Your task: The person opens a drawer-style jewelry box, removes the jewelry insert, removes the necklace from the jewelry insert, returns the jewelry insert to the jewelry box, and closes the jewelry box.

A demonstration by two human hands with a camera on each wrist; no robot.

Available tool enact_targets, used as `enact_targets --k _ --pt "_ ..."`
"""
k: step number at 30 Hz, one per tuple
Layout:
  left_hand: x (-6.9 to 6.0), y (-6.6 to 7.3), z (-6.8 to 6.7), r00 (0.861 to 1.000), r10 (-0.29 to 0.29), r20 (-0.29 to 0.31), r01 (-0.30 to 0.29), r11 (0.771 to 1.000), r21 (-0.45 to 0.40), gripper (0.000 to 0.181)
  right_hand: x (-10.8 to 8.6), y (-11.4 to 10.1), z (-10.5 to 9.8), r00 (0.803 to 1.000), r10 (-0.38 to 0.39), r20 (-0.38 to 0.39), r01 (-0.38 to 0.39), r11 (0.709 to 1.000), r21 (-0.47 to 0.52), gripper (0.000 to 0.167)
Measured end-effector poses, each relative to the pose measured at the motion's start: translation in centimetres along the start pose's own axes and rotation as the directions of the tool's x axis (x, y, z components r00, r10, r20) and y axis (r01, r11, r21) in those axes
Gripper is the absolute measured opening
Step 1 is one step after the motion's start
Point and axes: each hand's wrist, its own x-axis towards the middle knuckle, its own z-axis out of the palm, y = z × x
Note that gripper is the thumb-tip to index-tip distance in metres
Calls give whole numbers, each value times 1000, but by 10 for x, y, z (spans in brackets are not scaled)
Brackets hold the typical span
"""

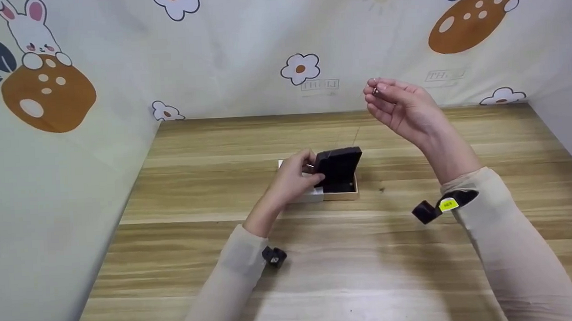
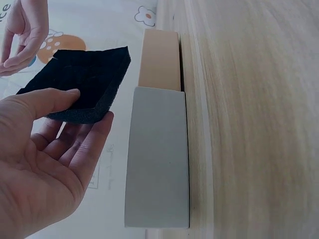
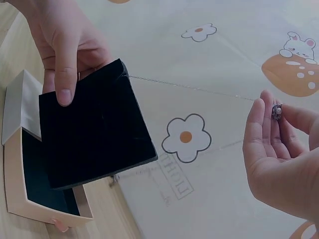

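Observation:
My left hand (image 1: 292, 177) pinches a black foam pad (image 3: 97, 132) between thumb and fingers, tilted above an open jewelry box. Raised to the right, my right hand (image 1: 408, 107) pinches a small silvery pendant (image 3: 276, 111) at its fingertips. A thin necklace chain (image 3: 184, 84) stretches from a corner of the pad to the right hand. Below the pad is the box's peach drawer (image 3: 15, 174), dark inside and with a small pink ribbon tab (image 3: 61, 225). It is partly pulled out of a pale grey sleeve (image 2: 157, 159).
The box rests on a wood-grain table (image 1: 195, 194). Behind it hangs a pale cloth (image 1: 241, 45) printed with flowers, rabbits and orange fruit. Each wrist wears a small black camera (image 1: 274, 257).

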Motion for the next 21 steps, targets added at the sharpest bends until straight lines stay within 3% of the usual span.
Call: enact_targets --k 12,21 --pt "-2 1 -2 998 28 58 -29 999 19 17 0 -6 -6 981 -185 -48 189 978 92 13" --pt "-1 0 -1 994 57 90 -60 998 30 19 -3 -14 -12 976 -210 -60 217 966 142 12"
